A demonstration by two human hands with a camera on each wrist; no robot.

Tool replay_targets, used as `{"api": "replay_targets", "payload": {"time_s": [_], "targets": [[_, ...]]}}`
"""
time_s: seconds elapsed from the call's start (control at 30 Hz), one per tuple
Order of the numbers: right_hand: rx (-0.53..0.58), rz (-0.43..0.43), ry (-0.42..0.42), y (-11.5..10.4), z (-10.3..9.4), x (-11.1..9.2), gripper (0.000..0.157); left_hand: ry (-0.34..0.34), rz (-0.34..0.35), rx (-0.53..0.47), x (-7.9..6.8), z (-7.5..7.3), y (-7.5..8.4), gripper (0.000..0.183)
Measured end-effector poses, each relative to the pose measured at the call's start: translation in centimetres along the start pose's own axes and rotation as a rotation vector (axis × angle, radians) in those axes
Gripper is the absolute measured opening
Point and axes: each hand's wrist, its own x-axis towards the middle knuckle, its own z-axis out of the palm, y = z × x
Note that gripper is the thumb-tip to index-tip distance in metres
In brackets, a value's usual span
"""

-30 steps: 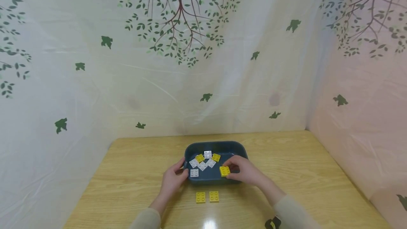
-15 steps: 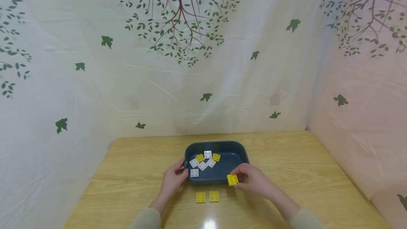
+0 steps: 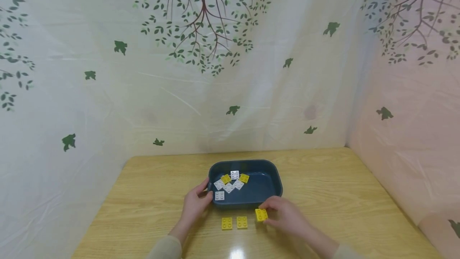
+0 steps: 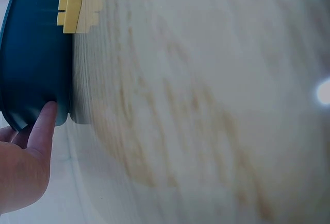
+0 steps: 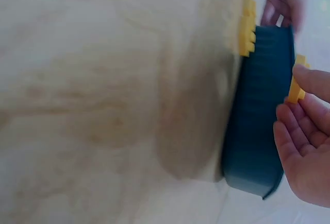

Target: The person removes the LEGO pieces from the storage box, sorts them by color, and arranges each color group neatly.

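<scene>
A dark blue tray point(image 3: 267, 201) stands on the table with several white toy bricks point(image 3: 228, 188) and two yellow ones point(image 3: 244, 178) inside, mostly towards its left half. My left hand point(image 3: 195, 204) grips the tray's left end; in the left wrist view the thumb point(image 4: 45, 126) lies against the outer wall. Just in front of the tray, my right hand point(image 3: 285, 216) pinches a yellow toy brick point(image 3: 261, 215) between thumb and fingers, held above the table. To its left, two more yellow bricks point(image 3: 227, 223) lie side by side on the wood.
The wooden table point(image 3: 154, 195) reaches back to a pale curtain point(image 3: 179, 123) printed with trees and leaves. Another curtain point(image 3: 402, 151) hangs along the right side. Light glares off the table's front.
My right hand has carried the yellow brick out over the tray's front rim, towards me and slightly right, then a little left. My left hand and the tray stay put.
</scene>
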Motion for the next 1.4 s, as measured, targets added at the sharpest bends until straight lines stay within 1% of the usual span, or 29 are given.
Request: {"api": "replay_targets", "payload": {"time_s": [0.17,0.37,0.53,0.63,0.7,0.87,0.97,1.27,1.4], "targets": [[-0.042,0.047,0.004,-0.1,1.0,-0.5,0.032,-0.001,0.002,0.004,0.0,0.0,-0.1,0.052],[-0.061,0.062,0.014,0.0,1.8,-0.7,0.031,-0.005,-0.012,0.008,0.1,-0.1,0.0,0.052],[0.005,0.132,-0.034,0.4,2.5,-0.8,0.031,-0.005,-0.008,0.009,0.1,-0.1,-0.1,0.052],[0.047,0.165,-0.048,0.8,2.9,-0.8,0.03,-0.009,-0.008,0.013,0.1,-0.1,-0.2,0.052],[0.035,0.161,-0.037,1.1,3.2,-0.8,0.031,-0.01,-0.008,0.013,0.1,-0.1,-0.2,0.053],[-0.014,0.095,0.026,1.6,3.8,-0.6,0.032,-0.009,0.008,0.009,0.1,-0.2,-0.1,0.053],[-0.019,0.069,0.048,1.7,4.0,-0.6,0.033,-0.005,0.009,0.005,0.2,-0.2,-0.1,0.052],[-0.031,0.023,0.075,1.8,4.3,-0.6,0.033,0.005,0.019,0.0,0.2,-0.2,0.0,0.052],[-0.062,0.03,0.075,1.9,4.5,-0.7,0.033,0.01,0.02,0.003,0.0,-0.1,0.1,0.052]]}}
